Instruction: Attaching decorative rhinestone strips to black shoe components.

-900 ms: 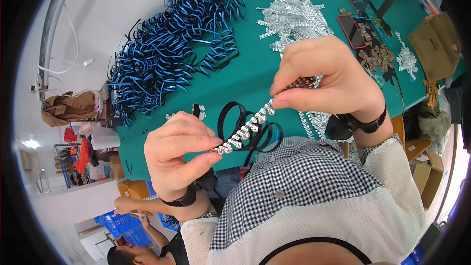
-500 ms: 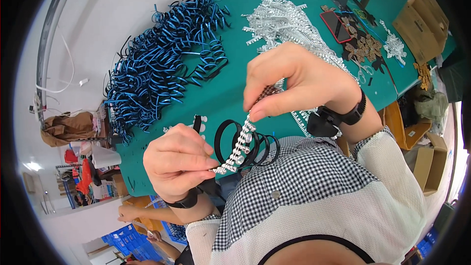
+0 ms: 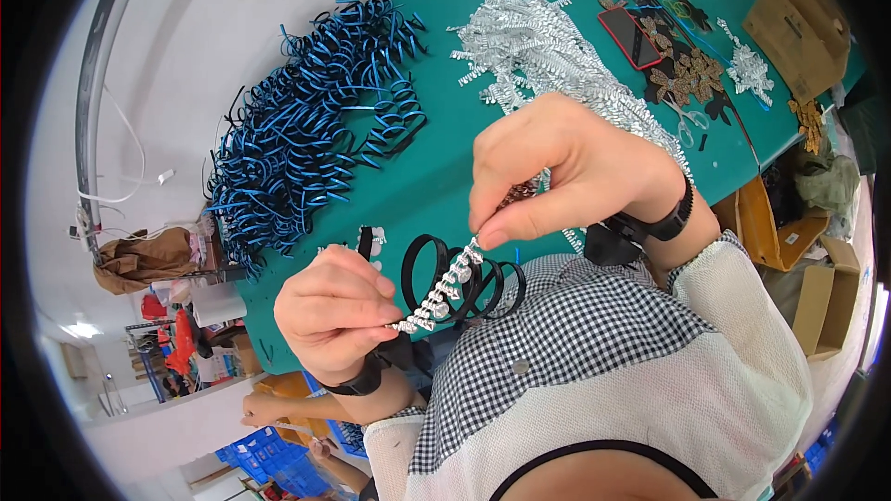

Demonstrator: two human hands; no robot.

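My left hand (image 3: 336,315) pinches one end of a short length of silver beaded trim (image 3: 440,297). Thumb and fingers of my right hand (image 3: 571,172) are closed on its other end, higher up. The trim runs slanting between the two hands, with shiny silver pieces along it. Just behind hangs a loosely coiled black strip (image 3: 409,271), partly hidden by the trim; where it is held I cannot make out. More dark, glittering trim (image 3: 522,191) shows under my right hand. A bundle of silver trims (image 3: 534,42) lies on the green table beyond that hand.
A heap of curled blue-and-black strips (image 3: 288,130) covers the table's left side. Toward the right lie a red-edged phone (image 3: 630,37), brown glittery appliqués (image 3: 694,76), scissors (image 3: 687,122) and a cardboard box (image 3: 796,32). Another person's hand (image 3: 264,408) shows at lower left.
The trim between my hands looks straighter than before. Both hands keep their pinch. The whole view has shifted slightly.
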